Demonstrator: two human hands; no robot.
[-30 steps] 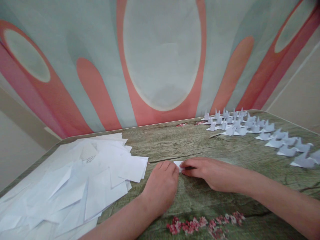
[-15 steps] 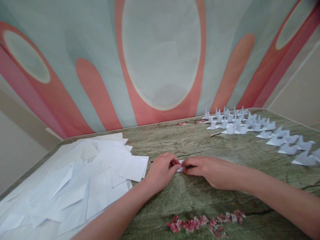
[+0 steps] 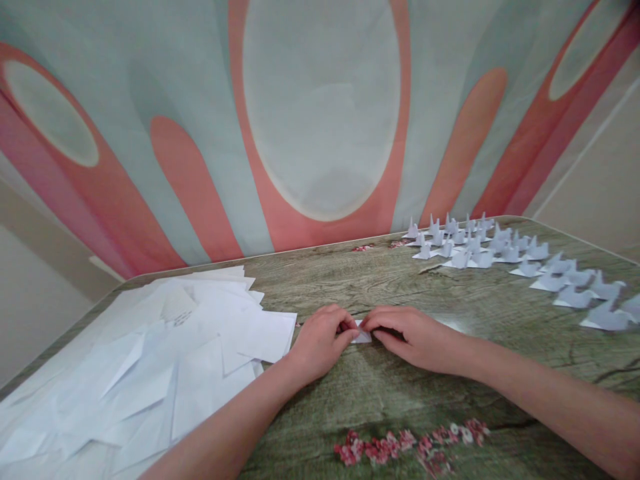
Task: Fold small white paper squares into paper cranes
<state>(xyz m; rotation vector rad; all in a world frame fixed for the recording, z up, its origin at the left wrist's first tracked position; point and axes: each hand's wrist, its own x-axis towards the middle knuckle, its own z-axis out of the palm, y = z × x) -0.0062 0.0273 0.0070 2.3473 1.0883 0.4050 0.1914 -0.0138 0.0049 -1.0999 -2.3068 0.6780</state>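
Note:
A small folded piece of white paper (image 3: 362, 336) lies on the wood-patterned table between my two hands. My left hand (image 3: 323, 343) grips its left side, thumb and index finger closed on it. From the other side my right hand (image 3: 417, 338) bends over the paper, with the index fingertip on its upper edge and the thumb at its right edge. Part of the paper is hidden by the fingertips. Just left of my left hand, a big loose pile of white paper sheets (image 3: 195, 360) spreads over the table.
Several folded white paper birds (image 3: 510, 253) stand in rows at the back right. Pink flowers (image 3: 380, 448) are printed on the table (image 3: 310, 427) near its front. Behind the table rises a wall covering (image 3: 320, 113) with coral and grey-green shapes.
My right thumb has moved away from the index finger, to the right, uncovering more of the folded paper. My left hand keeps nearly the same place.

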